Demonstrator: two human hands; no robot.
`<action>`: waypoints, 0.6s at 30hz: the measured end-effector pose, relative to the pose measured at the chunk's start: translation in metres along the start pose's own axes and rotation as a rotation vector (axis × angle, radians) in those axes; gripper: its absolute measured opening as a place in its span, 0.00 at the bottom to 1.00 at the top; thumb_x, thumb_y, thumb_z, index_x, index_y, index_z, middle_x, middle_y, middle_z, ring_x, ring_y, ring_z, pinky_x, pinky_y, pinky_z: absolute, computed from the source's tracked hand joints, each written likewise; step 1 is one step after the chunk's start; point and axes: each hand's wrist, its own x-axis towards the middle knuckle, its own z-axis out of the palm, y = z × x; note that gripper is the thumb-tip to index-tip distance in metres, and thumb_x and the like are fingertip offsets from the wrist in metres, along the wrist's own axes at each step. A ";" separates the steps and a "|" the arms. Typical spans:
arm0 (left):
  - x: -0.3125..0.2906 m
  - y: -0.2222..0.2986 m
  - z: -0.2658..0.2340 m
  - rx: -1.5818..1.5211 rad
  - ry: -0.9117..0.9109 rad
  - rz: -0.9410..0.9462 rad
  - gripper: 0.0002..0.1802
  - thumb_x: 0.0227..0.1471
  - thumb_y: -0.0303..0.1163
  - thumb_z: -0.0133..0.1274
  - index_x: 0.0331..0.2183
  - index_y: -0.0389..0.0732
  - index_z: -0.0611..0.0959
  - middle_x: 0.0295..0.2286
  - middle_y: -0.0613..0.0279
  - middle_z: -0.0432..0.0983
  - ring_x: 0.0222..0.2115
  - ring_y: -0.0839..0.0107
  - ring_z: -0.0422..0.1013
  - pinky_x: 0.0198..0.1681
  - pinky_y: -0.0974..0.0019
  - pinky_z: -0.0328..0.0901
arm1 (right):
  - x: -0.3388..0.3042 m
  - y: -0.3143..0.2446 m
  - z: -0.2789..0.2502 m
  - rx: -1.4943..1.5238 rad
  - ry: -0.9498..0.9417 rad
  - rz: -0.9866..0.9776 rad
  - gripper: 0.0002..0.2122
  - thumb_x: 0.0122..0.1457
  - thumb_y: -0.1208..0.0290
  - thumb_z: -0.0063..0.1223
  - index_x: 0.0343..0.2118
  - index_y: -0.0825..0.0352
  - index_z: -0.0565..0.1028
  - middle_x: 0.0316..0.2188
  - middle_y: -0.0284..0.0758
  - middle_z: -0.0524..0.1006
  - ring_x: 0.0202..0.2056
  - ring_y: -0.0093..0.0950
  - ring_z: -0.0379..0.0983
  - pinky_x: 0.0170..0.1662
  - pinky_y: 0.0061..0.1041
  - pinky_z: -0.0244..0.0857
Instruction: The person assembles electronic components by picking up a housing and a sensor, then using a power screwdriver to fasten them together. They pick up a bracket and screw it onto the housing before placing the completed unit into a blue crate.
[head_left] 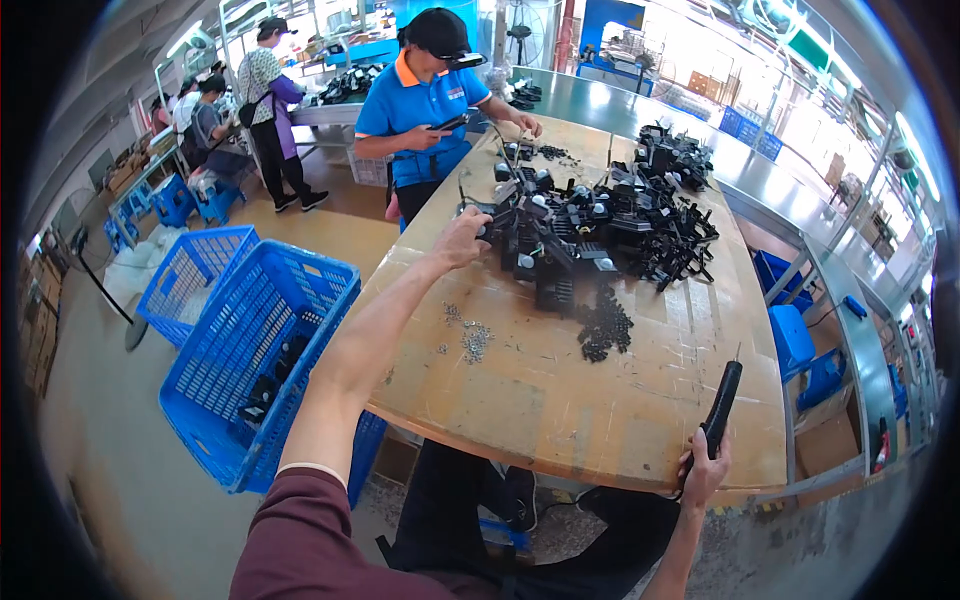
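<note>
My left hand (pixel 463 238) reaches out to the left edge of a heap of black plastic parts (pixel 560 225) on the table. Its fingers are curled on one black part at that edge; the fingertips are partly hidden there. My right hand (pixel 705 462) is wrapped round a black electric screwdriver (pixel 722 405), held over the table's near right corner with its thin bit pointing up and away. Between the hands, a patch of small black pieces (pixel 606 327) lies in front of the heap. Small silvery pieces (pixel 474 340) are scattered to its left.
A worn wooden tabletop (pixel 480 400) carries everything. Across it stands a person in a blue shirt (pixel 420 105), holding a dark tool. Blue plastic crates (pixel 215 400) stand at the left, the nearer one with black parts inside. A green conveyor (pixel 790 195) runs behind, at the right.
</note>
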 end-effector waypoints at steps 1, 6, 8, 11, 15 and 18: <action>0.002 0.008 -0.005 0.007 0.003 -0.006 0.29 0.49 0.30 0.68 0.54 0.37 0.82 0.50 0.47 0.75 0.51 0.47 0.75 0.57 0.52 0.69 | -0.001 -0.001 0.001 -0.006 -0.017 -0.035 0.29 0.68 0.70 0.58 0.70 0.69 0.63 0.31 0.30 0.76 0.18 0.16 0.69 0.16 0.16 0.60; 0.023 0.045 -0.031 0.104 0.020 0.040 0.27 0.55 0.39 0.66 0.52 0.35 0.81 0.49 0.43 0.76 0.54 0.46 0.73 0.59 0.51 0.66 | -0.009 -0.008 0.004 0.027 0.079 -0.056 0.29 0.68 0.70 0.59 0.69 0.70 0.64 0.29 0.28 0.75 0.18 0.15 0.69 0.17 0.16 0.60; 0.029 0.063 -0.042 0.072 0.057 -0.011 0.27 0.54 0.38 0.66 0.51 0.35 0.81 0.48 0.44 0.78 0.53 0.46 0.73 0.59 0.52 0.66 | -0.007 -0.005 0.001 0.041 0.060 -0.022 0.29 0.67 0.70 0.59 0.69 0.70 0.64 0.30 0.29 0.75 0.18 0.15 0.68 0.17 0.16 0.60; 0.038 0.083 -0.055 0.060 0.187 -0.044 0.26 0.52 0.38 0.68 0.50 0.35 0.84 0.46 0.43 0.82 0.51 0.47 0.76 0.57 0.52 0.67 | -0.001 0.008 -0.005 0.069 0.000 -0.045 0.29 0.67 0.70 0.60 0.69 0.70 0.65 0.29 0.28 0.74 0.17 0.15 0.68 0.17 0.16 0.60; 0.041 0.108 -0.086 0.057 0.282 -0.114 0.30 0.46 0.43 0.72 0.50 0.40 0.87 0.47 0.42 0.83 0.52 0.48 0.77 0.57 0.51 0.69 | -0.006 -0.006 0.001 0.110 -0.033 -0.025 0.29 0.66 0.70 0.60 0.69 0.68 0.65 0.28 0.28 0.75 0.17 0.15 0.68 0.16 0.17 0.58; 0.034 0.167 -0.108 0.084 0.218 -0.072 0.27 0.47 0.47 0.69 0.46 0.41 0.89 0.42 0.44 0.85 0.47 0.49 0.80 0.54 0.51 0.71 | -0.006 0.001 -0.009 0.128 -0.013 -0.027 0.30 0.66 0.70 0.61 0.70 0.68 0.65 0.28 0.27 0.75 0.17 0.15 0.68 0.16 0.17 0.59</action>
